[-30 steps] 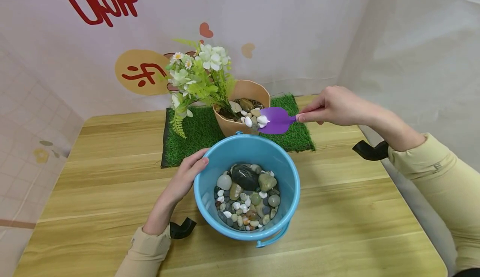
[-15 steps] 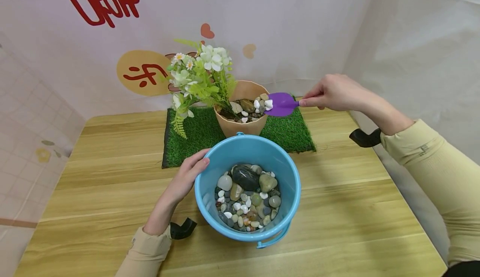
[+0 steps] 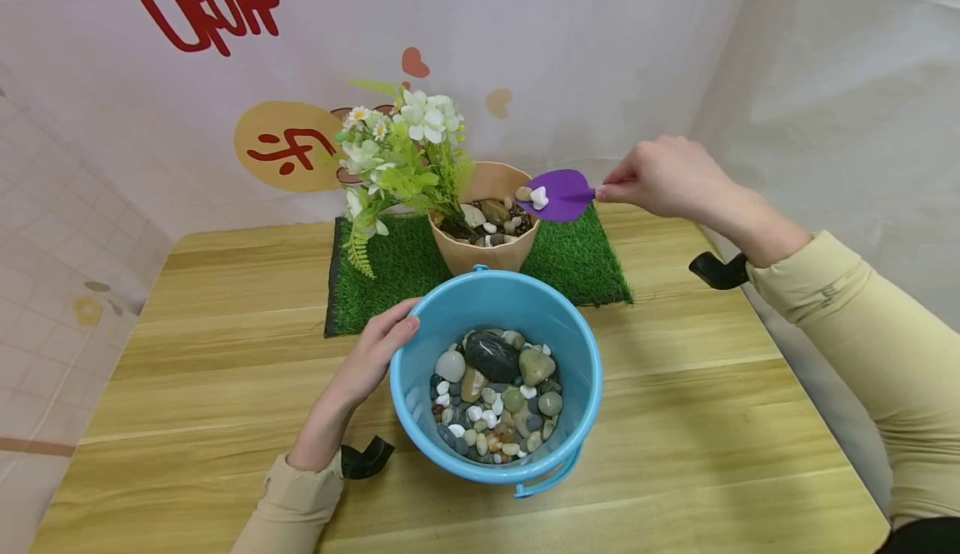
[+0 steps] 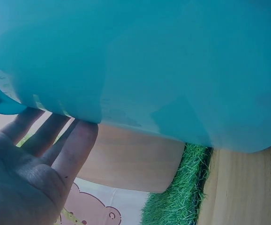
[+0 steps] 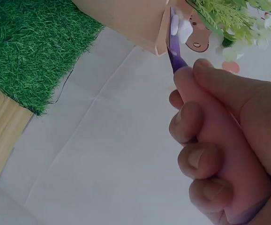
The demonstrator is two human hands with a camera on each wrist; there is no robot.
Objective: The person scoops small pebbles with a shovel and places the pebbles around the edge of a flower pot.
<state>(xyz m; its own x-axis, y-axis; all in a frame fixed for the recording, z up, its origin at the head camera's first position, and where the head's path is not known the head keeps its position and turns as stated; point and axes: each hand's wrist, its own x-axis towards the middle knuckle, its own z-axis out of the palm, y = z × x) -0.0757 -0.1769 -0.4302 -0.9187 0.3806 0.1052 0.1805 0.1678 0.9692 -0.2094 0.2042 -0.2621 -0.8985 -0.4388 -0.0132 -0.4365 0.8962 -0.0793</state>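
In the head view my right hand (image 3: 670, 175) grips a small purple trowel (image 3: 561, 195). The right wrist view shows fingers (image 5: 199, 159) wrapped round its pink handle (image 5: 220, 136). Its blade overlaps the right rim of a peach flowerpot (image 3: 487, 250) and carries a white pebble (image 3: 539, 197) and a tan one (image 3: 522, 193). Inside the pot are stones (image 3: 495, 211), dark soil and artificial white flowers (image 3: 423, 117). My left hand (image 3: 372, 356) holds the left rim of a blue bucket (image 3: 401, 412), thumb at the edge. Several pebbles and larger stones (image 3: 491, 356) lie in the bucket.
Beneath the pot is a mat of artificial grass (image 3: 573, 267) on the wooden table (image 3: 720, 421). The bucket's handle (image 3: 551, 481) hangs at its near side. A printed white cloth (image 3: 600, 62) hangs behind the table.
My right hand has raised the trowel and tilted it toward the pot. Several pebbles have left the blade, with two still visible on it. My left hand and the bucket have stayed put.
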